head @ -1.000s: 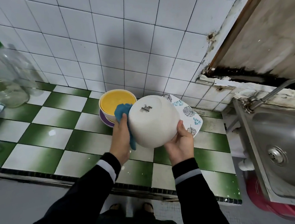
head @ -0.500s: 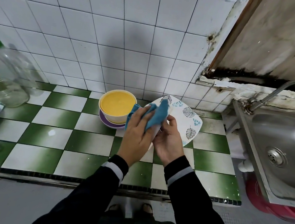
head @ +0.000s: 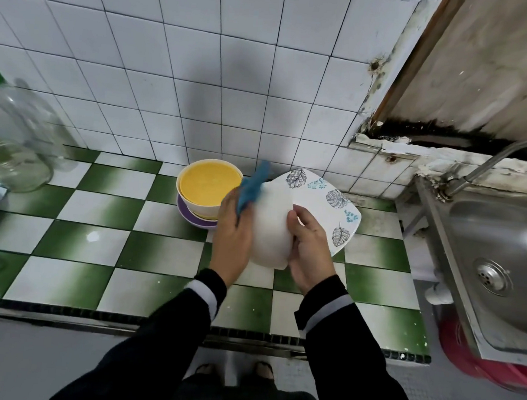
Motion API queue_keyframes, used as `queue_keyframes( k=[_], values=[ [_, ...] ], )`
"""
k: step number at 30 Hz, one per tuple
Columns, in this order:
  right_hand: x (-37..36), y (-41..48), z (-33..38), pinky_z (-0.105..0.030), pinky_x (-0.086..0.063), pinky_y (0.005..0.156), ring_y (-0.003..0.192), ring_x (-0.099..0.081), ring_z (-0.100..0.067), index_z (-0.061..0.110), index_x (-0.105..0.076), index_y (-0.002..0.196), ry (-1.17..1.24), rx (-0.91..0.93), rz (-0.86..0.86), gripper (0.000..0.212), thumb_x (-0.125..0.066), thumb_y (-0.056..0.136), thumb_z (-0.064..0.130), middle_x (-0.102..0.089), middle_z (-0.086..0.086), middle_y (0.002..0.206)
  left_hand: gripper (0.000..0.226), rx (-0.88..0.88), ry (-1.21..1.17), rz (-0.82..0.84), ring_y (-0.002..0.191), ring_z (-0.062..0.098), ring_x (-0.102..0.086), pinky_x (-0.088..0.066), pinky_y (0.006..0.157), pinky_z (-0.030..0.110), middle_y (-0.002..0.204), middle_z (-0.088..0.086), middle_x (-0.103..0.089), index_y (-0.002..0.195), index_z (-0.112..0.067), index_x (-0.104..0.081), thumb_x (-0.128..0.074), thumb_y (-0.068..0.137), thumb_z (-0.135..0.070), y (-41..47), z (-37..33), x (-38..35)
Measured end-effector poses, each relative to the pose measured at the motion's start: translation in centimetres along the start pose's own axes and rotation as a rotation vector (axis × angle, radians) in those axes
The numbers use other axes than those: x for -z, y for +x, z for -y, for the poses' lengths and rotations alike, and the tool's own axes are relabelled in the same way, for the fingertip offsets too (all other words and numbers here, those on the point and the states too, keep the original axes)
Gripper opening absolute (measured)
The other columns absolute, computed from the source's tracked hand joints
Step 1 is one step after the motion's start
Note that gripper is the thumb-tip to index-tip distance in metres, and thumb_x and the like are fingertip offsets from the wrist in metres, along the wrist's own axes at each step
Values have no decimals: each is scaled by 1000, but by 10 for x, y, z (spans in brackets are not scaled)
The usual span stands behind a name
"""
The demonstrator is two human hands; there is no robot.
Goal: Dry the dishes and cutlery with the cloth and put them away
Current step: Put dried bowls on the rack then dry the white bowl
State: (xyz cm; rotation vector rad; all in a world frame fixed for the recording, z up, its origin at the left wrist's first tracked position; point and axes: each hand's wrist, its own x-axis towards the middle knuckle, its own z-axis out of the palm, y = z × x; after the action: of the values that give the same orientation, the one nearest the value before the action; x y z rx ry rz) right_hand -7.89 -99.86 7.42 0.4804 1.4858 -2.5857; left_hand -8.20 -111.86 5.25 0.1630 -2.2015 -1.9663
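Two hands are working one white bowl (head: 271, 229), which is being held off the tiled counter (head: 97, 215), in front of the person's middle. The bowl is tipping on its side, with its outer wall facing the camera. Its opening is not showing from here.

The right hand (head: 310, 251) is gripping the bowl's right side, fingers curling over the wall and the thumb side hidden behind it. The left hand (head: 232, 238) is clutching the blue cloth (head: 254, 183) and pressing it against the bowl's left upper edge. A tail of cloth is sticking up above the knuckles. So the bowl is sitting squeezed between both hands and touching each.

Handling guess: the bowl is looking rigid, smooth and probably slick if damp, and possibly breakable, though I cannot tell ceramic from melamine. It is likely light enough for one hand. Best hold is looking like the rim and wall, with the cloth side adding friction. The cloth is soft and floppy, bunching easily.

Behind the hands, a yellow bowl (head: 208, 186) is sitting nested in a purple dish (head: 191, 218), just left of the cloth. A leaf-print plate (head: 328, 201) is lying just behind the right hand. The sink (head: 504, 244) is sitting well apart on the right. No cutlery is showing.
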Motion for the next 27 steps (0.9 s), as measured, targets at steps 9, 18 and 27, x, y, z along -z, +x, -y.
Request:
queue_keyframes(
  k=[9,18,27],
  values=[
    [7,0,15,-26,-53,85,88,-65,-15,7,-68,107,-215,63,9,21,-48,102,5,-73,-4,97,38,-261,180,-1,115,14,-50,-38,102,29,124,0,-57,128,-12,-57,-44,98,-32,-6,-7,1],
    [16,-9,37,-17,-52,72,72,-67,-5,10,-72,90,-305,38,100,25,-50,99,0,-74,6,77,23,587,-369,73,92,19,-62,-46,76,34,95,1,-71,105,-25,-65,-43,100,-33,7,-5,24],
    [5,1,13,-29,-60,71,67,-70,-9,8,-62,88,386,-52,-182,26,-41,103,4,-73,4,71,29,474,-499,-237,105,16,-57,-46,87,29,116,-1,-64,126,-23,-56,-40,102,-27,-13,4,6]
  ],
)
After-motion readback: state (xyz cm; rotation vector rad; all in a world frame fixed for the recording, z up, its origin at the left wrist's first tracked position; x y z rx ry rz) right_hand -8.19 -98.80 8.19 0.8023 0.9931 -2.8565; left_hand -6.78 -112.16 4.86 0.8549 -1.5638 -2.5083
